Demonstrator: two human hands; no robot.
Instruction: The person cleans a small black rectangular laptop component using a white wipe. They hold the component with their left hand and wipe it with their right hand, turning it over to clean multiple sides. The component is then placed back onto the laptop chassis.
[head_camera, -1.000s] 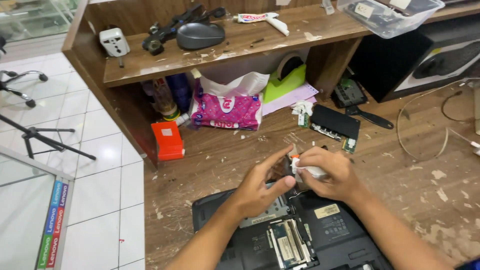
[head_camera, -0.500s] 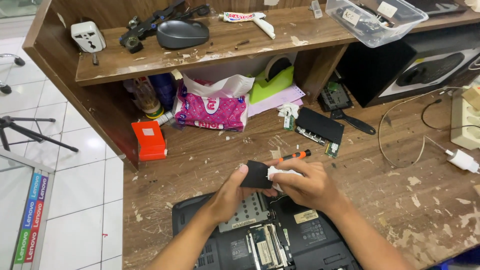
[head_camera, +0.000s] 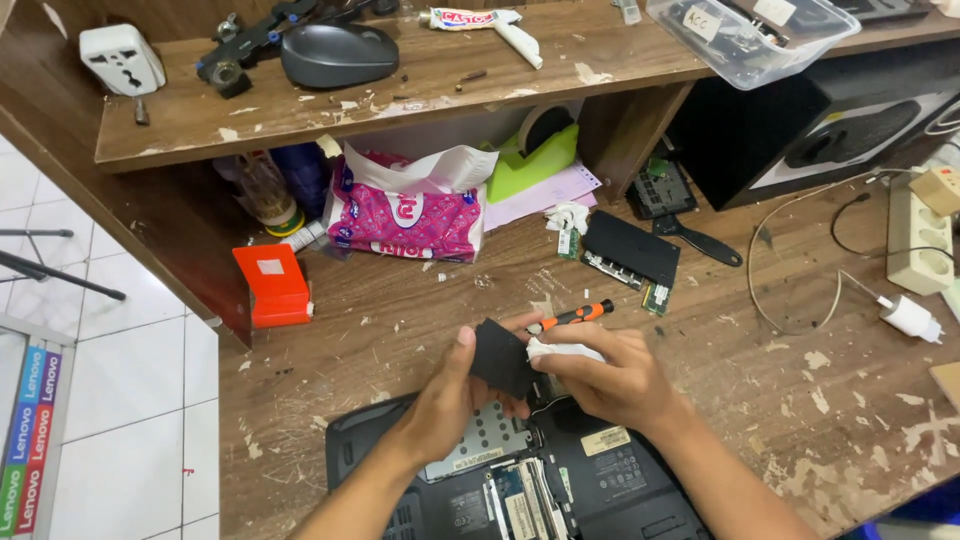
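Over the opened laptop (head_camera: 520, 490), which lies underside up with its bay covers off, both hands now meet slightly lower and nearer the machine than a second ago. The left hand (head_camera: 445, 400) pinches a small flat black part (head_camera: 500, 357), thumb on its near face and fingers curled behind; half a second ago that part sat more edge-on, and it now shows its broad dark face, tilted up towards the camera. The right hand (head_camera: 610, 375) is closed around a wad of white tissue (head_camera: 560, 349) pressed against the part's right edge, with an orange-handled screwdriver (head_camera: 572, 316) tucked along its fingers, tip pointing away from the laptop.

Judging from the turned face and the tissue held against it, the wiping seems to have moved on to another side of the part, which stays just above the laptop's far edge.

Beyond the laptop, a black cover plate (head_camera: 632, 250) with memory sticks lies on the scarred wooden bench (head_camera: 820, 400). Further off are a pink tissue pack (head_camera: 405, 215) and an orange box (head_camera: 272, 285).
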